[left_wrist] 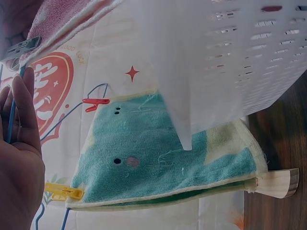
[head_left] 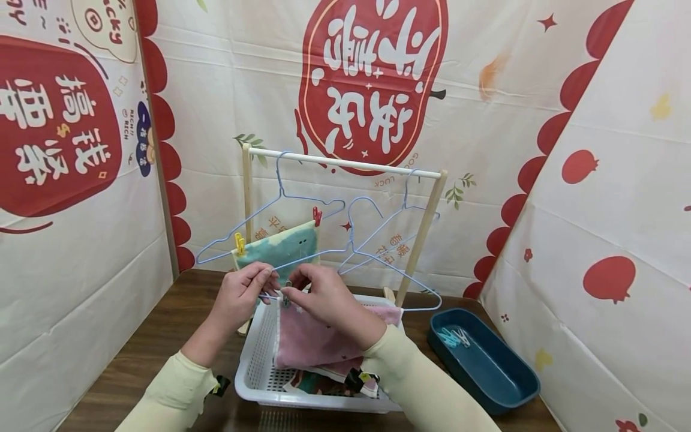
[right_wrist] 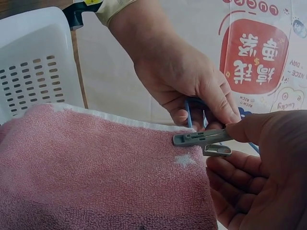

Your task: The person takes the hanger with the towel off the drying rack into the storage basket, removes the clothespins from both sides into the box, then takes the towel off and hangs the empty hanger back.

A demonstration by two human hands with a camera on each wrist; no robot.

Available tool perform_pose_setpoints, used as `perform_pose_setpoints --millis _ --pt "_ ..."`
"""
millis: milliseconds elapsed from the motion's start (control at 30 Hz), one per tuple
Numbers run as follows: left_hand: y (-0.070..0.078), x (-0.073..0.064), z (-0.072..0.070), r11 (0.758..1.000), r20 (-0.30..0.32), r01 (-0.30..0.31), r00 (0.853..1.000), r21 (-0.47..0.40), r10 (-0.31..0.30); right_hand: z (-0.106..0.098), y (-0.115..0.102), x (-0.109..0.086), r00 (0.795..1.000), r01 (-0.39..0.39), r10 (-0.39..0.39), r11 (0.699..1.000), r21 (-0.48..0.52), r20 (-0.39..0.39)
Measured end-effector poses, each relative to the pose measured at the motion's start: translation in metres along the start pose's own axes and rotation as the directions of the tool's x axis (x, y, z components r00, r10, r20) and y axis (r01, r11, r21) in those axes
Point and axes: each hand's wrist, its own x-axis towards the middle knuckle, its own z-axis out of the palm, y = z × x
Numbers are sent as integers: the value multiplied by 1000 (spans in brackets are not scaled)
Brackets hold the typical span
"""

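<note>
My left hand (head_left: 243, 294) grips one end of a loose blue wire hanger (head_left: 352, 240), held before the drying rack. A pink towel (head_left: 302, 339) with white edging hangs at the hanger's lower wire, over the basket. At its corner my right hand (head_left: 324, 294) pinches a grey clothespin (right_wrist: 199, 138) between thumb and fingers; in the right wrist view the pin's tip lies over the towel's edge, close to the left fingertips. Behind, a teal towel (left_wrist: 139, 143) hangs from another hanger by a yellow clothespin (head_left: 240, 243) and a red clothespin (head_left: 317, 216).
A wooden rack with a white bar (head_left: 345, 162) carries two hangers, the right one (head_left: 406, 192) bare. Below stands a white perforated basket (head_left: 254, 360) with a dark patterned cloth (head_left: 318, 384). On the right, a dark blue bin (head_left: 486, 372) holds several clothespins (head_left: 453, 337).
</note>
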Motion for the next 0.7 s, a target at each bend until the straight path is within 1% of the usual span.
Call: perform_pose_setpoints --millis 267,500,700 --pt "0 -1 0 1000 0 -10 1000 -7 10 0 2 0 999 47 -47 999 -9 -6" --pt "-1 -1 1 1000 -1 -11 1000 -10 11 2 6 -1 995 97 -97 995 -4 -34" --pt "-1 -1 1 1000 1 -5 1000 -19 5 5 7 -1 985 154 -157 987 -55 -76"
